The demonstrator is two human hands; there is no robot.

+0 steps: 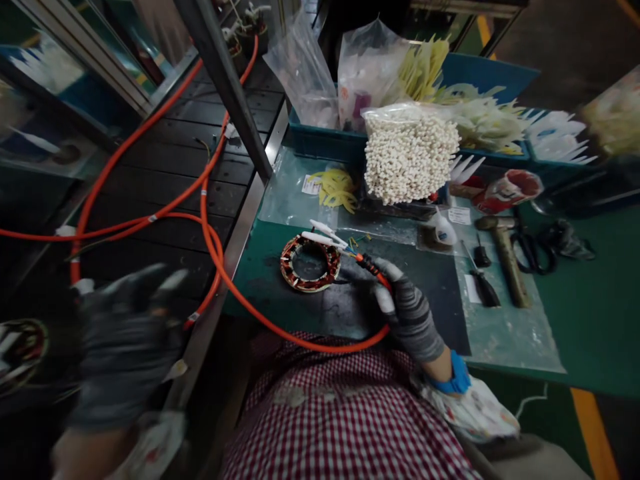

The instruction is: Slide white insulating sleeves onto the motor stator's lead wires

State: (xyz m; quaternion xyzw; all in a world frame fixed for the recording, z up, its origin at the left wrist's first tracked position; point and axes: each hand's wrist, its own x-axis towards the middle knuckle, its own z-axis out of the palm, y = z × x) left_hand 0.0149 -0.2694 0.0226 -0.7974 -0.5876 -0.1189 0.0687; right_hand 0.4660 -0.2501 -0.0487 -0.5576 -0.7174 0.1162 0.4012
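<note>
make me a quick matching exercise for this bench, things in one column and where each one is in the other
Things:
1. copper-wound stator
2. wooden-handled hammer
3. bag of small white parts
4. orange cable

Places:
a. on the clear plastic sheet
b. gripped in the right hand
c. on the green bench top, beside the black mat
d. in front of the blue crate

Right pairs: 1-c, 2-a, 3-d, 4-b
</note>
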